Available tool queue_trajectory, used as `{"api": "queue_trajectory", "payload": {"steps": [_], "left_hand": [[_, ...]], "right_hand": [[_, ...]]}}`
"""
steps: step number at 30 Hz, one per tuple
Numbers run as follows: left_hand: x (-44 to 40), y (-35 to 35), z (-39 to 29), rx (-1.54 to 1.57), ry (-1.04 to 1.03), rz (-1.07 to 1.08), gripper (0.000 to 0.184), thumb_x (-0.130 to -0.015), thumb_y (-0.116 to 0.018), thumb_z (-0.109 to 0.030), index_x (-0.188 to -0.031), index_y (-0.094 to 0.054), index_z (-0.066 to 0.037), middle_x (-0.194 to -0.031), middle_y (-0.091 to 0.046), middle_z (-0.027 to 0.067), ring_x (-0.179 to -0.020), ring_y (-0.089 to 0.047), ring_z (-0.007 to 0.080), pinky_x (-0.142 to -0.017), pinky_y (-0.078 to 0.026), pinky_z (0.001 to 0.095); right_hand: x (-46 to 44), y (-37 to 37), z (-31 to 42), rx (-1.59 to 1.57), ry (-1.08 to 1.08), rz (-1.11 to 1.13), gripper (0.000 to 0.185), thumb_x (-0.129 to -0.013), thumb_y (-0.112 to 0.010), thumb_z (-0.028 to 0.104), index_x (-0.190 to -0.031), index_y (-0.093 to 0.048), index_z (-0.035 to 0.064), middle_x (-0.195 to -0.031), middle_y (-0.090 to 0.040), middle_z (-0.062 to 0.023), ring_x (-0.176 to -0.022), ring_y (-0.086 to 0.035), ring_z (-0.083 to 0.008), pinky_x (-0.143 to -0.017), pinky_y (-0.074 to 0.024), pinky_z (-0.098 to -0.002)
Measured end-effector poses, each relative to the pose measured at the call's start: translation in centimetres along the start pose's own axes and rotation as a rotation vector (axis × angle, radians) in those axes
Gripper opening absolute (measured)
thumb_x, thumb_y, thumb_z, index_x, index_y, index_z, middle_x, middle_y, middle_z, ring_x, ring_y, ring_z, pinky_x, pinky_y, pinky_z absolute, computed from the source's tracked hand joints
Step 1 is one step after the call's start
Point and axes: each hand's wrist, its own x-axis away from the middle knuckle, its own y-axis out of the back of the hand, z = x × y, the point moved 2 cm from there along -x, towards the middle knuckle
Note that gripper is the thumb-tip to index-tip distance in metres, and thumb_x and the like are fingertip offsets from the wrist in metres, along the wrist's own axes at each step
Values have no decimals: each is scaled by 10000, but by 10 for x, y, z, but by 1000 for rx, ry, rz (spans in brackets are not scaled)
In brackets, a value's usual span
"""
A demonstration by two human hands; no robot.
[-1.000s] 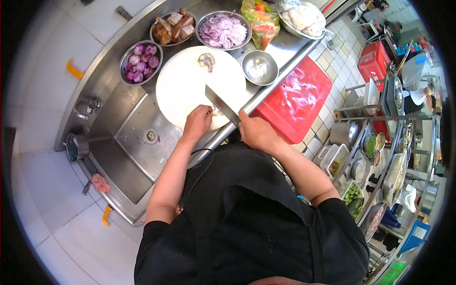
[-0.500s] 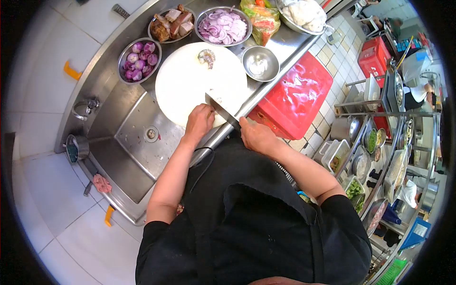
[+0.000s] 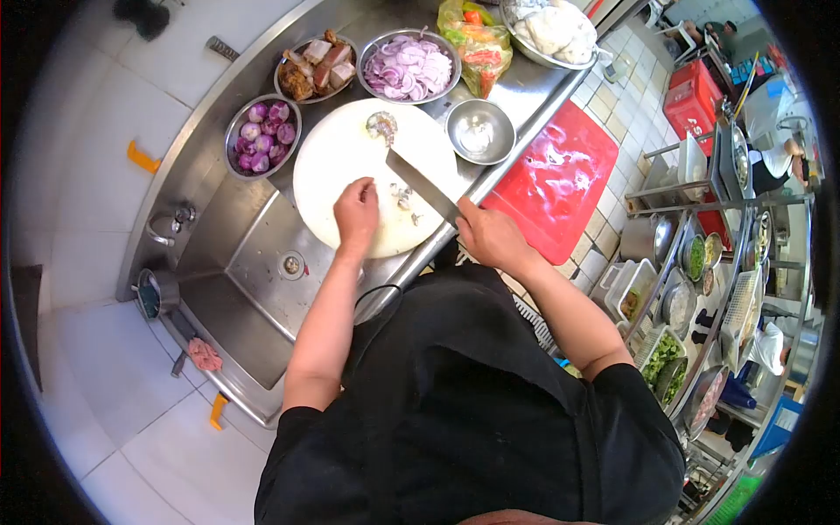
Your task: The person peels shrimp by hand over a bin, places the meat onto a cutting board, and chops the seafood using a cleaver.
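My right hand (image 3: 492, 234) grips the handle of a wide-bladed kitchen knife (image 3: 422, 185), its blade slanting over the round white cutting board (image 3: 328, 188) with the tip near a grey, shrimp-like piece (image 3: 382, 127). Over the board's left part is my left hand (image 3: 357, 216), fingers curled together; whether anything sits in them is hidden. Between the left hand and the knife handle, small greyish bits (image 3: 403, 198) lie on the board. Beyond the board's right side stands a steel bowl (image 3: 480, 132), with something small and pale at its bottom.
Bowls of whole purple onions (image 3: 261, 136), cooked meat (image 3: 317, 68) and sliced onion (image 3: 410, 67) line the board's far side. A vegetable bag (image 3: 475, 44) and a bowl of white food (image 3: 549, 33) are beyond. The sink (image 3: 254, 289) is left, a red lid (image 3: 560, 179) right.
The knife has swung up and right, its tip now near the shrimp-like piece. My left hand has moved away from the blade, up and left, uncovering the greyish bits. The view has shifted slightly.
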Motion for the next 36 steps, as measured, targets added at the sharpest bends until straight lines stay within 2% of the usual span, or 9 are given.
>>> {"api": "queue_trajectory", "payload": {"steps": [4,7,10,16,18,27,31,34,36], "left_hand": [[-68,9,1,17,-34,-37,256,-947,-730,-123,-1187,-754,-38,-981,-776,140,-821,-744,204,-790,-584,315],[-118,-14,-16,-146,-137,159,316,-933,-736,-133,-1236,-729,-40,-1074,-746,153,-891,-741,269,-842,-585,355],[-153,-48,-17,-309,-236,214,370,-905,-716,-127,-1268,-699,-57,-1345,-624,218,-1195,-634,377,-1033,-508,454],[-176,-45,-10,-410,-135,407,310,-856,-778,-170,-1137,-707,-58,-1183,-696,201,-1100,-674,375,-948,-538,455],[-167,-32,-3,-336,-78,388,323,-832,-818,-210,-1086,-698,-51,-965,-744,164,-926,-716,342,-851,-555,427],[-9,29,22,107,415,159,312,-861,-827,-160,-998,-600,6,-814,-662,88,-654,-663,163,-604,-594,327],[46,35,-8,-377,312,331,365,-875,-824,-223,-1050,-610,16,-936,-661,160,-768,-692,269,-727,-592,412],[60,37,-24,-328,56,100,337,-862,-815,-233,-1052,-666,2,-975,-687,181,-830,-693,334,-805,-555,445],[59,31,-20,-301,68,132,306,-856,-809,-211,-1050,-690,-7,-982,-696,182,-853,-697,343,-815,-558,446]], "right_hand": [[15,-6,-16,-32,71,143,249,-1022,-567,229,-1200,-577,55,-810,-701,-260,-794,-701,-470,-718,-538,-597],[16,-14,-20,16,113,234,277,-1024,-572,257,-1227,-601,70,-796,-707,-251,-767,-703,-473,-708,-557,-574],[4,-21,-27,-8,117,213,269,-1023,-574,253,-1212,-590,62,-784,-703,-264,-769,-713,-475,-699,-555,-606],[-22,-8,-30,-8,-54,168,264,-1033,-560,240,-1222,-555,55,-827,-715,-261,-834,-716,-478,-758,-555,-604],[-22,-6,-29,-45,-133,171,270,-1040,-546,235,-1238,-542,50,-895,-721,-274,-909,-708,-487,-818,-538,-618],[-9,-15,-15,-163,-123,98,235,-1033,-565,203,-1191,-514,37,-846,-687,-300,-841,-679,-501,-745,-491,-639],[-8,-8,12,-105,-14,162,258,-1035,-511,205,-1213,-528,19,-828,-703,-273,-829,-695,-483,-746,-510,-623],[-15,-17,22,-20,17,204,219,-1037,-530,182,-1166,-507,7,-830,-701,-270,-791,-688,-481,-710,-511,-620],[-23,-20,33,13,54,253,217,-1008,-533,152,-1158,-508,-3,-817,-706,-259,-782,-693,-476,-713,-519,-614]]}}
